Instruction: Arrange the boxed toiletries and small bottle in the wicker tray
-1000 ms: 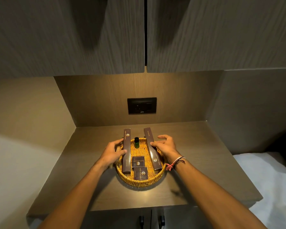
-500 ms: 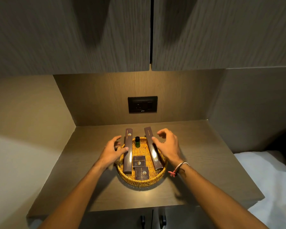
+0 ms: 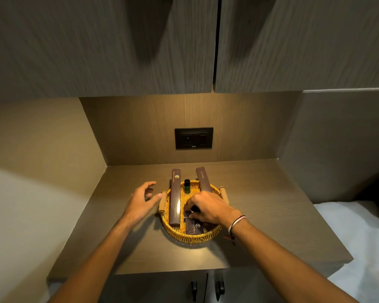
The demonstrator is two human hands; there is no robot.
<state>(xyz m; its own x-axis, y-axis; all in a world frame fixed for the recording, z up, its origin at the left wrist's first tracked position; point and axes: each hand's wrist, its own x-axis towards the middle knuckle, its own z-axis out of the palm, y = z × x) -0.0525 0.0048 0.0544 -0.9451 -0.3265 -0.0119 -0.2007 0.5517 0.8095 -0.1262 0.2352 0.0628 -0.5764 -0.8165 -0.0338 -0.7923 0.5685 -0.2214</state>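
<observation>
Since half a second ago, the right hand [image 3: 208, 207] is moved inward and pinched on a light, stiff small box [image 3: 189, 213]; the left hand [image 3: 141, 201] is held open beside the wicker tray [image 3: 190, 238].

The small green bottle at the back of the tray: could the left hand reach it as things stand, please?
Probably yes. The left hand hovers open beside the wicker tray; only the long box lies between it and the small green bottle, low enough to reach over.
</observation>
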